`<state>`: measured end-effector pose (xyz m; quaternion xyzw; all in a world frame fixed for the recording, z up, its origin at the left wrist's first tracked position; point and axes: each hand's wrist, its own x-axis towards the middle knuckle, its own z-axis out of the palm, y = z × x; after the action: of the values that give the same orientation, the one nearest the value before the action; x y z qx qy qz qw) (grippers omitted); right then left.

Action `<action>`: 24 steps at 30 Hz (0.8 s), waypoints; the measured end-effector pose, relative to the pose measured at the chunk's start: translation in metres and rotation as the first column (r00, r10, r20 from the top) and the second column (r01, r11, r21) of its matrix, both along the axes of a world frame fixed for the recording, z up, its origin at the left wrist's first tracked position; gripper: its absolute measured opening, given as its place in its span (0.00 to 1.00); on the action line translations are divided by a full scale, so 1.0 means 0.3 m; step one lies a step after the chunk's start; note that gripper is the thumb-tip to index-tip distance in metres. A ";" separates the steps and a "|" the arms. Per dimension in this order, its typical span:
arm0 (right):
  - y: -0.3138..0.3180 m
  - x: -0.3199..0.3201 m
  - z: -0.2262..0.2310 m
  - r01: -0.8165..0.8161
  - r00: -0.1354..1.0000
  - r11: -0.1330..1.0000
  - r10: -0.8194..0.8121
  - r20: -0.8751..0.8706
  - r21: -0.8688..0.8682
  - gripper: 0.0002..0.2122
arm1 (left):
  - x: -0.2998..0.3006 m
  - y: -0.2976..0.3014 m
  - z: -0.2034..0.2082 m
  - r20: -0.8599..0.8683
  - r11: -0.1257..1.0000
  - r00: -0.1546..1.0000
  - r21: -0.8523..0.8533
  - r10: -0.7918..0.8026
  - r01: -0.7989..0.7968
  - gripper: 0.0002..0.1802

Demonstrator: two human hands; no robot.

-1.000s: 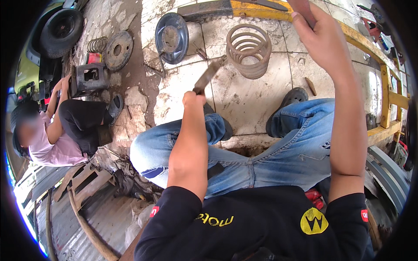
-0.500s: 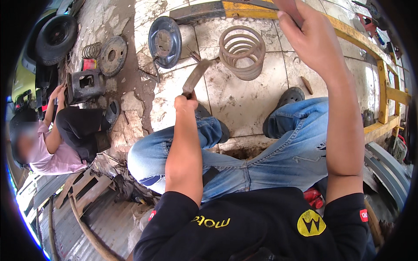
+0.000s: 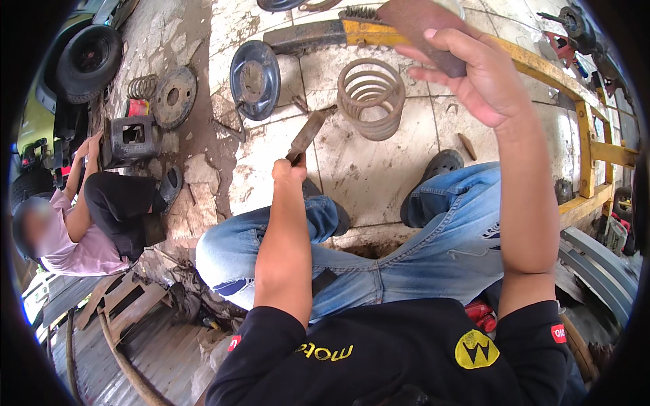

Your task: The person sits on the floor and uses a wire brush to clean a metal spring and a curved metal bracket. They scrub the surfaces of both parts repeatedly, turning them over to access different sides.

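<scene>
My left hand (image 3: 290,170) grips the dark handle of a flat, dirty, scraper-like tool (image 3: 309,134). Its far end points up and right toward a rusty coil spring (image 3: 365,108) standing on the tiles. Farther up on the right, my right hand (image 3: 477,74) pinches a reddish-brown sheet of sandpaper (image 3: 423,34) under the thumb, its other fingers loosely spread behind the sheet. Just left of the sheet, a wire brush (image 3: 361,13) lies by the black-and-yellow beam (image 3: 372,32). A dark blue round metal dish (image 3: 255,80) sits left of the spring.
Yellow metal framing (image 3: 586,145) runs down the right side. A small brown stick (image 3: 466,145) lies on the floor near my shoe (image 3: 443,166). At left, a person (image 3: 84,216) sits beside a dark metal block (image 3: 132,141), a rusty disc (image 3: 175,97) and a tyre (image 3: 88,62).
My right hand has come down slightly, and the sandpaper now reaches out to its left with more of its face showing. My left hand has lowered a little with its tool.
</scene>
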<state>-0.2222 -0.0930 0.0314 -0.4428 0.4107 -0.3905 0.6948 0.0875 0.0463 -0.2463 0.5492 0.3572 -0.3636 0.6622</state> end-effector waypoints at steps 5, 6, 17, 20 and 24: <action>-0.027 -0.024 -0.014 -0.150 0.912 0.982 0.093 0.399 0.113 0.18 | -0.024 -0.048 0.169 0.342 0.985 0.924 0.034 -0.169 0.168 0.13; -0.026 -0.018 -0.005 -0.137 0.894 0.974 0.044 0.446 0.179 0.19 | -0.023 -0.060 0.223 0.392 0.988 0.909 0.000 -0.142 0.154 0.12; -0.025 -0.076 -0.004 0.053 0.885 0.963 -0.168 0.434 0.264 0.21 | -0.090 -0.167 0.875 0.886 0.717 0.371 -0.067 -0.277 0.694 0.15; -0.021 -0.104 -0.009 0.088 0.890 0.959 -0.197 0.410 0.270 0.20 | -0.134 -0.203 0.899 0.900 0.607 0.312 -0.070 -0.303 0.791 0.14; -0.018 -0.131 -0.015 0.099 0.910 0.965 -0.186 0.371 0.242 0.17 | -0.216 -0.229 0.849 0.901 0.493 0.258 -0.057 -0.348 0.868 0.11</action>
<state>-0.2614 -0.0983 0.0270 -0.2457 0.3357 -0.4735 0.7764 0.0228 -0.0225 0.0085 0.5242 -0.3650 -0.3979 0.6585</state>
